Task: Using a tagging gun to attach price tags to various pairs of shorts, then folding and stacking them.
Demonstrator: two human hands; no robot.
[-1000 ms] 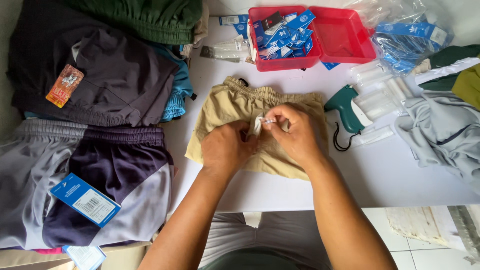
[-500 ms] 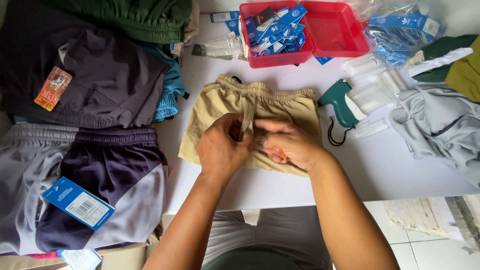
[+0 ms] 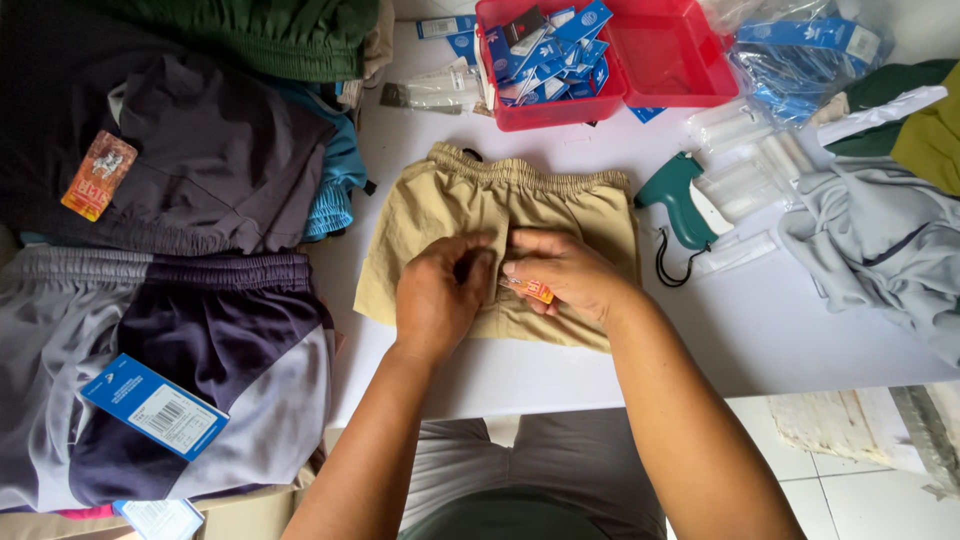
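Beige shorts (image 3: 450, 205) with an elastic waistband lie flat on the white table (image 3: 780, 330), waistband away from me. My left hand (image 3: 440, 295) presses on the middle of the shorts, fingers curled into the fabric. My right hand (image 3: 565, 275) rests beside it and pinches a small orange tag (image 3: 530, 290) against the cloth. The two hands touch over the centre seam.
A red tray (image 3: 690, 60) with several blue tags stands at the back. A teal tagging gun (image 3: 680, 195) lies right of the shorts. Grey and purple shorts (image 3: 180, 340) with a blue tag lie at left. More garments are piled at left and right.
Both hands have dropped from the waistband area towards the middle of the shorts. The white strip held a second ago is gone; an orange tag now shows in my right hand.
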